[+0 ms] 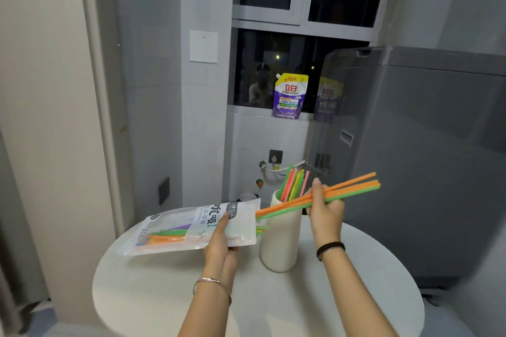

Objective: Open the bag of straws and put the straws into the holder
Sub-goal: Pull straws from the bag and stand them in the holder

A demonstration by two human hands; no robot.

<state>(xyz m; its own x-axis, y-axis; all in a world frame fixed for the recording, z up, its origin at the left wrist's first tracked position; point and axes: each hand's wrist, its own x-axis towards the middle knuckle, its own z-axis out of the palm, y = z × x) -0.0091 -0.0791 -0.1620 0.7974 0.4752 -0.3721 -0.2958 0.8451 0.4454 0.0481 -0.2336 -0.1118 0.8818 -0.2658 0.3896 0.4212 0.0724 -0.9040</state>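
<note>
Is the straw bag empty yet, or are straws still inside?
Not empty. Green, orange and purple straws show through the bag, held by the left hand.

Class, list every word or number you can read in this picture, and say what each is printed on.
"150克": yellow top of the purple-and-white detergent pouch.
"立白": red, same pouch.
"吸": black, rotated, on the clear plastic straw bag; its other print is blurred.
Pouch's small print: too small to read.

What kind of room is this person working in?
Probably a home laundry corner: a grey washing machine stands beside the round table, and a detergent pouch sits on the windowsill.
</note>
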